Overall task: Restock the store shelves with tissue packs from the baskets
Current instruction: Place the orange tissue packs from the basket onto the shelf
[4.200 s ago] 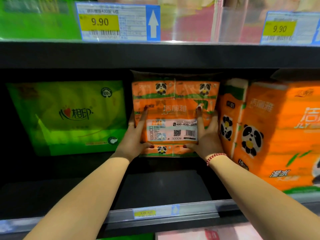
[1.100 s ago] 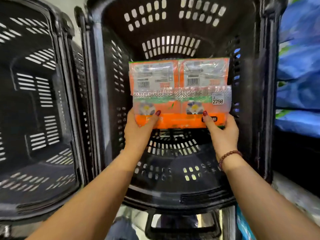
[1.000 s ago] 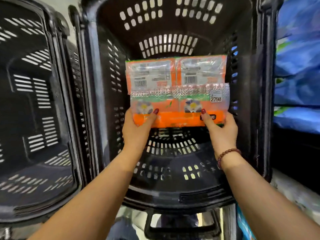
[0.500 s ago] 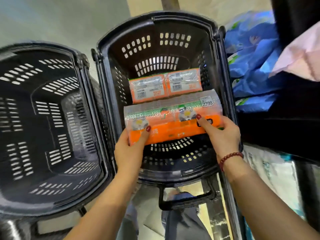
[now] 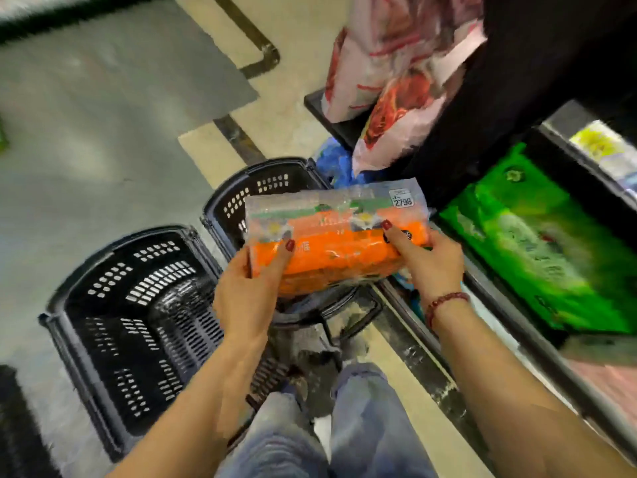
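Behind the orange tissue pack (image 5: 339, 251) we see only the far wall of a black basket (image 5: 265, 183). Under the pack, most fingers of the left hand (image 5: 246, 294) and the right hand (image 5: 432, 267) are hidden. Right of the pack, the green packs (image 5: 537, 250) are blurred, their print unreadable.

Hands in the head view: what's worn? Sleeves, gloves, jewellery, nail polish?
No gloves and no sleeves in view. Left hand and right hand both have dark red nail polish. A dark red beaded bracelet sits on the right wrist. No watch shows.

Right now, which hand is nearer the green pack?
Right. The right hand holds the orange tissue pack nearest the green pack; the left hand holds its far end.
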Tool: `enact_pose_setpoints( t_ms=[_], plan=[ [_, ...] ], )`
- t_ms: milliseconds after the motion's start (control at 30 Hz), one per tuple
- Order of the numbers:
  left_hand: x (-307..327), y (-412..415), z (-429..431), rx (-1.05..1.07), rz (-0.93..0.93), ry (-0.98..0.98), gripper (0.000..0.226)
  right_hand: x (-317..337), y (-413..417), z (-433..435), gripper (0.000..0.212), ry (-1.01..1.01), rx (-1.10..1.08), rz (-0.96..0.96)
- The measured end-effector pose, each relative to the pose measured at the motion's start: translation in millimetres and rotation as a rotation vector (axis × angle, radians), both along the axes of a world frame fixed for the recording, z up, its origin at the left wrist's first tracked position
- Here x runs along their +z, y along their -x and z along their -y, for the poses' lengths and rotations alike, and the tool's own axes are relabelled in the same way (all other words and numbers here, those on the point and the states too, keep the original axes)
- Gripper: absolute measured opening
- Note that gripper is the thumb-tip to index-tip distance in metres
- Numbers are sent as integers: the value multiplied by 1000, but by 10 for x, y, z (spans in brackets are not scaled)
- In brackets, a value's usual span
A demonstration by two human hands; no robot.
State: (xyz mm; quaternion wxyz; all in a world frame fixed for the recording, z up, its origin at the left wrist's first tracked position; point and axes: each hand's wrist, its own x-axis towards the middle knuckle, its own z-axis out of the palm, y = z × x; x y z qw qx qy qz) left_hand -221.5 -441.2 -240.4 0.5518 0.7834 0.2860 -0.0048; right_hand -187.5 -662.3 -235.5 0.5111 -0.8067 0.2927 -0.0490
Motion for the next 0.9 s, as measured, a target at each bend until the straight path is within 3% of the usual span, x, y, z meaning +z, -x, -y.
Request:
enact_pose_setpoints(
  t_ms=[200, 367, 567, 767, 900],
  plan=[
    [1016, 221, 295, -226, 234, -46, 44, 1044, 683, 373, 29, -75, -166, 176],
    [1579, 354, 776, -359, 396, -37, 43, 1666, 1245, 801, 31, 0, -286, 330],
    [2015, 578, 1569, -486, 549, -22, 63, 2157, 1961, 1457, 54, 58, -423, 458],
    [2392, 960, 2425, -594, 651, 97, 33, 2540, 2698, 2146, 54, 183, -530, 560],
    [2657, 1173, 2944, -636, 753, 131, 36, 2810, 3105, 2551, 50, 254, -577, 637]
  ],
)
